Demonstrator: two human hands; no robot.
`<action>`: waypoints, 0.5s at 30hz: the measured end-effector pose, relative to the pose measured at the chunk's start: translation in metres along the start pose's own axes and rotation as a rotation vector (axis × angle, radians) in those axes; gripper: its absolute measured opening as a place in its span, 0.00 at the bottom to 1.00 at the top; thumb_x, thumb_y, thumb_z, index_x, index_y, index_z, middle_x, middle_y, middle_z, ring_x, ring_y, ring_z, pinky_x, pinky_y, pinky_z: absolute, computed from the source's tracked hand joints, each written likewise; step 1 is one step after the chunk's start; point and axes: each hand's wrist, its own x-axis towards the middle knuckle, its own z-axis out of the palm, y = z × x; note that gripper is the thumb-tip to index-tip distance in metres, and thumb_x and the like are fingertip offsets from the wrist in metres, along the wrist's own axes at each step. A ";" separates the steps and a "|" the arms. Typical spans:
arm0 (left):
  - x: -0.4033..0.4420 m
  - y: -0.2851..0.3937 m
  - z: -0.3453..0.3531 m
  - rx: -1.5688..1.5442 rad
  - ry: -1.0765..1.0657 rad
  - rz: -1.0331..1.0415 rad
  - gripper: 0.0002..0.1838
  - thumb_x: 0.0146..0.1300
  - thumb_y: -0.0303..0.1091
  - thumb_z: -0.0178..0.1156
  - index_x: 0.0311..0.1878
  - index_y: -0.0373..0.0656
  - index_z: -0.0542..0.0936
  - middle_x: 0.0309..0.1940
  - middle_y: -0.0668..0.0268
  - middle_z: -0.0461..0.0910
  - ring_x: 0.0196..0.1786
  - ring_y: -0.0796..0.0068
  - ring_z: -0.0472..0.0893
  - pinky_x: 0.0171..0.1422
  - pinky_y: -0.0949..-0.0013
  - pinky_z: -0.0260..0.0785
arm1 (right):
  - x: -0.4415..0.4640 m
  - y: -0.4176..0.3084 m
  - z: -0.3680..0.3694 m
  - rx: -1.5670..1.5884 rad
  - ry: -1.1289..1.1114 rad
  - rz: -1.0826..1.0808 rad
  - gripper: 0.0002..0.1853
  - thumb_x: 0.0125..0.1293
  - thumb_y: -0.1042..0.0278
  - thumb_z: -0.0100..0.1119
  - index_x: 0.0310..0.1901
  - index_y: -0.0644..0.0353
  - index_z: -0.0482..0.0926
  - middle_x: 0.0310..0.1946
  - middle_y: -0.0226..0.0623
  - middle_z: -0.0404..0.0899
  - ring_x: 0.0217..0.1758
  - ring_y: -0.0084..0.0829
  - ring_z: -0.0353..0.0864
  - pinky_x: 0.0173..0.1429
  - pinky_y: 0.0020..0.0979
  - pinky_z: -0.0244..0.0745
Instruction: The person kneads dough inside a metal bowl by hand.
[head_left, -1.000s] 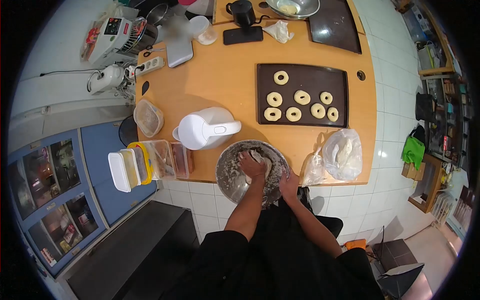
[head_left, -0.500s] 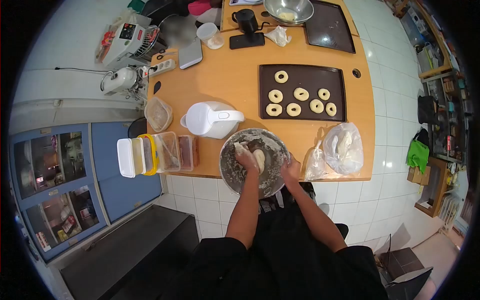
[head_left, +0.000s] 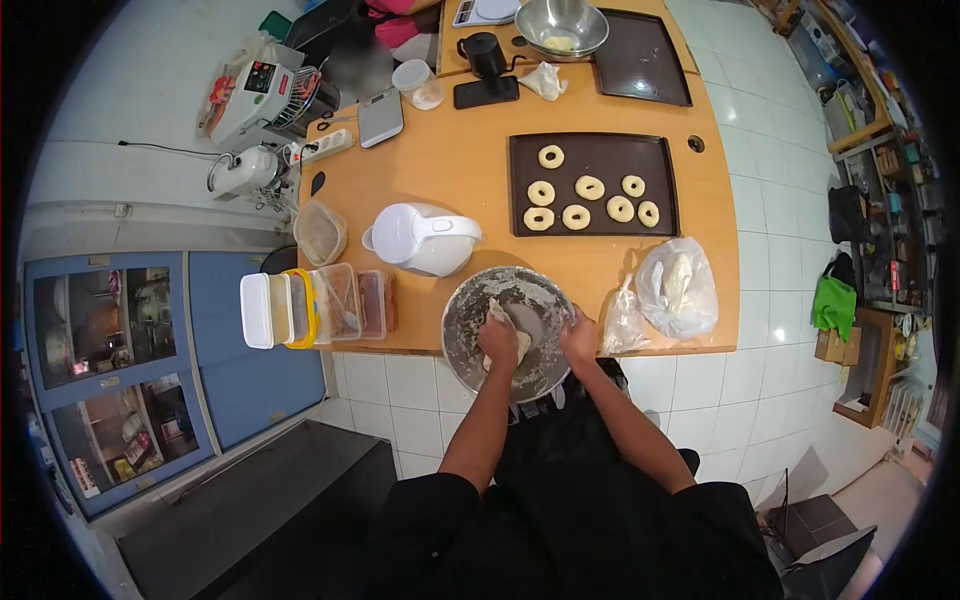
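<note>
A large metal mixing bowl (head_left: pixel 462 305), its inside smeared with flour and dough residue, sits at the table's front edge and leans toward me. My right hand (head_left: pixel 579 340) is closed on its right rim. Inside the bowl, my left hand (head_left: pixel 497 340) is closed on dough (head_left: pixel 523 345), part of which shows beside the fingers. Pale flour or dough coats the fingertips. Behind the bowl lies a dark baking tray (head_left: pixel 600 225) with several dough rings (head_left: pixel 590 187) on it.
A white water pitcher (head_left: pixel 420 240) stands left of the bowl, with plastic food containers (head_left: pixel 345 300) farther left. Plastic bags (head_left: pixel 680 290) lie to the right. Toward the back are a kettle (head_left: pixel 484 54), a phone (head_left: pixel 486 91), a steel bowl (head_left: pixel 562 28) and another tray (head_left: pixel 642 60). A person's pink sleeve (head_left: pixel 395 8) shows behind.
My left hand has turned and closed into a fist over the dough, where its fingers were stretched along the bowl before. My right hand stays on the rim. The view has shifted slightly.
</note>
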 end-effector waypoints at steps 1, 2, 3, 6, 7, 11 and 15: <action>0.001 -0.004 0.003 -0.003 0.042 -0.028 0.12 0.61 0.35 0.55 0.43 0.40 0.79 0.28 0.44 0.80 0.34 0.40 0.79 0.43 0.43 0.70 | -0.001 -0.001 -0.001 -0.003 0.009 -0.028 0.15 0.61 0.74 0.54 0.49 0.67 0.78 0.38 0.58 0.81 0.45 0.55 0.81 0.50 0.45 0.75; 0.003 -0.006 0.007 -0.007 0.083 -0.054 0.12 0.61 0.34 0.55 0.45 0.40 0.79 0.30 0.44 0.80 0.35 0.41 0.80 0.44 0.44 0.70 | -0.001 -0.002 0.000 -0.005 0.020 -0.056 0.15 0.61 0.74 0.54 0.49 0.68 0.78 0.38 0.58 0.81 0.45 0.55 0.81 0.49 0.45 0.75; 0.004 -0.005 0.007 -0.011 0.123 -0.079 0.13 0.61 0.34 0.55 0.47 0.40 0.78 0.31 0.44 0.81 0.36 0.42 0.80 0.44 0.44 0.70 | 0.000 -0.002 0.000 -0.018 0.012 -0.042 0.15 0.61 0.74 0.54 0.50 0.67 0.78 0.39 0.59 0.81 0.45 0.56 0.81 0.50 0.45 0.75; -0.002 -0.001 0.006 -0.154 0.297 -0.010 0.15 0.60 0.31 0.54 0.50 0.37 0.76 0.35 0.41 0.80 0.37 0.43 0.81 0.48 0.45 0.70 | -0.002 -0.004 -0.003 -0.072 0.024 -0.006 0.17 0.61 0.73 0.55 0.53 0.64 0.77 0.44 0.57 0.80 0.48 0.56 0.79 0.53 0.46 0.73; -0.003 0.004 0.006 -0.174 0.299 -0.041 0.14 0.61 0.30 0.53 0.49 0.36 0.76 0.34 0.43 0.81 0.38 0.43 0.81 0.47 0.45 0.71 | -0.005 -0.013 -0.007 -0.097 0.049 -0.005 0.19 0.60 0.72 0.56 0.54 0.63 0.76 0.47 0.55 0.79 0.51 0.56 0.78 0.56 0.46 0.71; 0.011 -0.015 0.016 -0.624 0.056 -0.279 0.09 0.65 0.32 0.51 0.43 0.36 0.75 0.29 0.52 0.80 0.34 0.50 0.82 0.41 0.48 0.75 | -0.013 -0.043 -0.019 -0.355 0.263 -0.337 0.21 0.59 0.71 0.58 0.56 0.58 0.75 0.55 0.44 0.74 0.60 0.50 0.71 0.66 0.48 0.62; 0.015 -0.009 0.014 -1.439 -0.055 -0.429 0.15 0.71 0.44 0.49 0.37 0.42 0.74 0.23 0.63 0.74 0.23 0.63 0.78 0.33 0.54 0.75 | -0.017 -0.028 -0.006 -0.423 -0.099 -0.637 0.20 0.55 0.71 0.60 0.52 0.58 0.76 0.54 0.39 0.73 0.60 0.43 0.70 0.67 0.48 0.58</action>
